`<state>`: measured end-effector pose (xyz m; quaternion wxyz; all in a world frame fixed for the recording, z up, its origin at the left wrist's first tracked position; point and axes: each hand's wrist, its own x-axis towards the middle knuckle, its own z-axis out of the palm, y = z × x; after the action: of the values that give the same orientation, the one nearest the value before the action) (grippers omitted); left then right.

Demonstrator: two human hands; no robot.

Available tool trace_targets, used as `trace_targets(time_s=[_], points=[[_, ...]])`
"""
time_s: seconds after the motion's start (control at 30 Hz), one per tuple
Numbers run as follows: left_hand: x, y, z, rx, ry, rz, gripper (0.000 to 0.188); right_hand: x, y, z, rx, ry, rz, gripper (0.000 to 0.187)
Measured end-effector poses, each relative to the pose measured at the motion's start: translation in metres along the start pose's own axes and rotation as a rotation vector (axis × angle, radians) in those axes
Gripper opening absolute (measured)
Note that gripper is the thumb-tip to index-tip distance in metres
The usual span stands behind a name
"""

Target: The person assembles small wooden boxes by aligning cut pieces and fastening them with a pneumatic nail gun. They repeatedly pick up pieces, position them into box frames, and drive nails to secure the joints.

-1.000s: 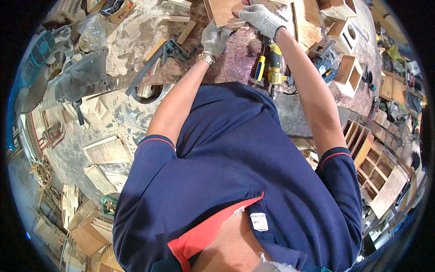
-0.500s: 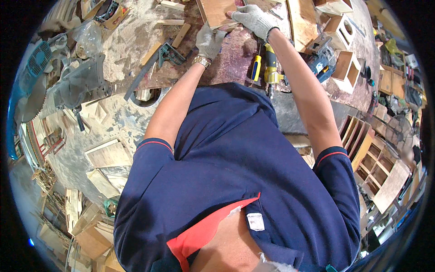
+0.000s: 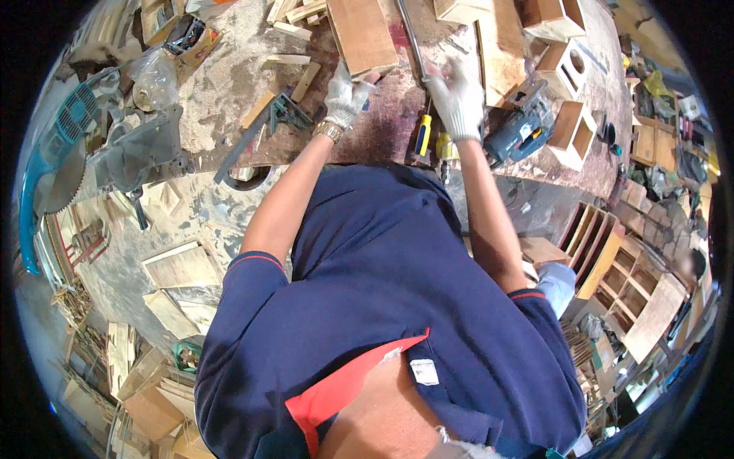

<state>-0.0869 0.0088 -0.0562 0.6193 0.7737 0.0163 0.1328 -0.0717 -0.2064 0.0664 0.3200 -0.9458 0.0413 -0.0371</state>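
Your left hand (image 3: 346, 101) pinches the wooden box (image 3: 363, 37) by its near end, long axis pointing away; your right hand (image 3: 459, 101) overlaps the yellow power tool (image 3: 446, 145), closure indeterminable.

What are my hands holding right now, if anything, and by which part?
Your left hand holds the wooden piece by its near edge; whether your right hand grips anything can't be told.

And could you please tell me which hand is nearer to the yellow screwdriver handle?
The right. The right hand is just beyond the screwdriver handle, to its right; the left hand is farther off to its left, at the near end of the wooden piece.
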Motion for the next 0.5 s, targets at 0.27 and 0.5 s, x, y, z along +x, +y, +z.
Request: trace_targets(time_s=[0.27,0.5], points=[[0.049,0.041,-0.029,-0.073,0.221,-0.197,0.058,-0.057,0.051,0.005,-0.217,-0.147,0.278,0.109],[0.098,0.052,-0.024,0.116,-0.075,-0.344,0.078,-0.031,0.014,-0.024,-0.329,-0.127,0.397,0.073]])
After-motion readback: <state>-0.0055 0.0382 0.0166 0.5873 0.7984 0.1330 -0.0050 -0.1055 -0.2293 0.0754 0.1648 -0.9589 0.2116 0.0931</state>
